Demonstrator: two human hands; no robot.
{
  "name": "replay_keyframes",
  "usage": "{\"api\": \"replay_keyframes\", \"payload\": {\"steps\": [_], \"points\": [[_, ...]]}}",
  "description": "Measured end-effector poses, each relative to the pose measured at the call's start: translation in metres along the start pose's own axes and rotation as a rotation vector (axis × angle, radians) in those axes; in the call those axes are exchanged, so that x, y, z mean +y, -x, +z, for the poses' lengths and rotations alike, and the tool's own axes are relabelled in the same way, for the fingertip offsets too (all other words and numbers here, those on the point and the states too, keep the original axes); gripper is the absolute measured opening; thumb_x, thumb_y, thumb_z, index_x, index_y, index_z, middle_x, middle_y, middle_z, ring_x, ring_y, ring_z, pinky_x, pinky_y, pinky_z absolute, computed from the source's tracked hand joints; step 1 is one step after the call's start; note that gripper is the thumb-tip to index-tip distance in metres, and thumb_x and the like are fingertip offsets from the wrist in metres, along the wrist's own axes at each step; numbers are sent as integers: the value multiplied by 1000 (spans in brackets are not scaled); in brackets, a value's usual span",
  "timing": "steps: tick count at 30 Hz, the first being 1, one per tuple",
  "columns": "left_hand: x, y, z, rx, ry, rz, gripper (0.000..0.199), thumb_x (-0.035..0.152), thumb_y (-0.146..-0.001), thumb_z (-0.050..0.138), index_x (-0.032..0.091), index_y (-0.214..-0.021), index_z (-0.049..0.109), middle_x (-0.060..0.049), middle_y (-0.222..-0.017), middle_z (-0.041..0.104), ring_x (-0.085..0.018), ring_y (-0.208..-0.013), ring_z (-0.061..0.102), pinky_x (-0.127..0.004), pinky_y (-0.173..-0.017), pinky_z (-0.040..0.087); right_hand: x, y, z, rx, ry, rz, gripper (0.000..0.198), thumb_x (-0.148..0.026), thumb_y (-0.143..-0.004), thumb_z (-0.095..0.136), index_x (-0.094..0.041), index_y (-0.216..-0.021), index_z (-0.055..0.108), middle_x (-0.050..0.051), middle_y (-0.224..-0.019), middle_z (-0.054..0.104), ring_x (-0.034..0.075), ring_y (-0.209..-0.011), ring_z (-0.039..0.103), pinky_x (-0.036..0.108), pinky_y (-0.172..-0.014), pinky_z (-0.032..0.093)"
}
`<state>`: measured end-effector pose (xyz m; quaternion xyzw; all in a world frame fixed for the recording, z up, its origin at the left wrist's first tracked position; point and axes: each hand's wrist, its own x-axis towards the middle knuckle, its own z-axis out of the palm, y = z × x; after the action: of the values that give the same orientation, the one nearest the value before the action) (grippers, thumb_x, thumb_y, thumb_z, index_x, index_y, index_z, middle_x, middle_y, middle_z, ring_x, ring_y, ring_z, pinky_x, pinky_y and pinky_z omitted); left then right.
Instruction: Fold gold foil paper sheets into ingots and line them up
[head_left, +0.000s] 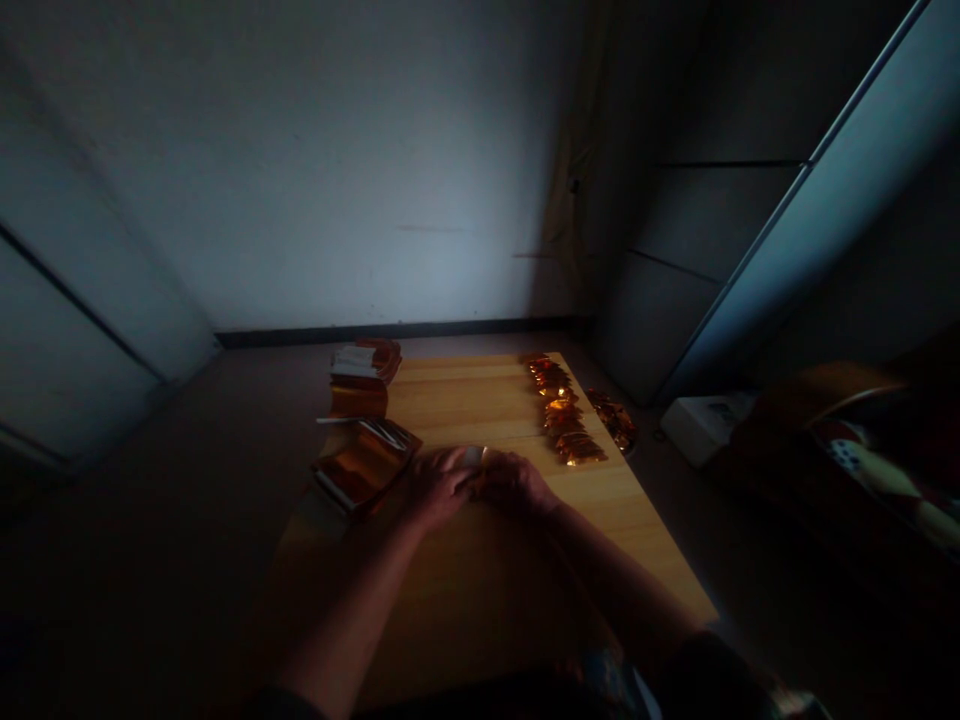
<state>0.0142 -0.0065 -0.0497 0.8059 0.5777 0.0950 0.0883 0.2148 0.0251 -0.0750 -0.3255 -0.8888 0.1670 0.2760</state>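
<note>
My left hand [439,487] and my right hand [519,484] meet over the middle of the wooden table, fingers curled inward. Between them they hold a small piece of foil [474,457], with a pale face and a bright edge showing; the fingers hide most of it. Left of my left hand lies a stack of copper-coloured foil sheets [364,468] with white edges. Beyond my right hand, a row of folded, crinkled copper foil pieces [562,410] runs along the table's right side.
More copper foil sheets [358,397] and a white-and-copper bundle [367,358] lie at the table's [457,395] far left corner. A heap of shiny foil [613,420] is beyond the right edge. A white box [697,428] stands on the floor, near dark cabinets [675,215].
</note>
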Motion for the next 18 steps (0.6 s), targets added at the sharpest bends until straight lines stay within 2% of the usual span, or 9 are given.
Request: {"api": "replay_keyframes", "payload": {"steps": [4,10,18], "points": [[-3,0,-1,-47,-9,16,38,39,-83,53,42,-121,57,1,-147,38,-29,-132,35,-54,-105,27,0,-3,-1,-8,-41,19,9,-29,-81,65,-23,-83,72,1,-90,68,15,-84,59,25,-77,43],[-2,1,-5,-80,-14,17,37,43,-86,49,41,-123,55,-1,-148,37,-29,-133,34,-57,-106,24,-15,-7,-1,9,29,200,10,-29,-80,66,-19,-79,69,3,-86,66,14,-78,59,22,-68,41],[0,1,-5,-98,8,-1,39,41,-85,49,40,-123,55,0,-149,34,-29,-134,32,-56,-106,25,-25,-12,2,-19,146,380,9,-27,-78,63,-19,-79,66,4,-89,66,15,-79,57,23,-69,39]]}}
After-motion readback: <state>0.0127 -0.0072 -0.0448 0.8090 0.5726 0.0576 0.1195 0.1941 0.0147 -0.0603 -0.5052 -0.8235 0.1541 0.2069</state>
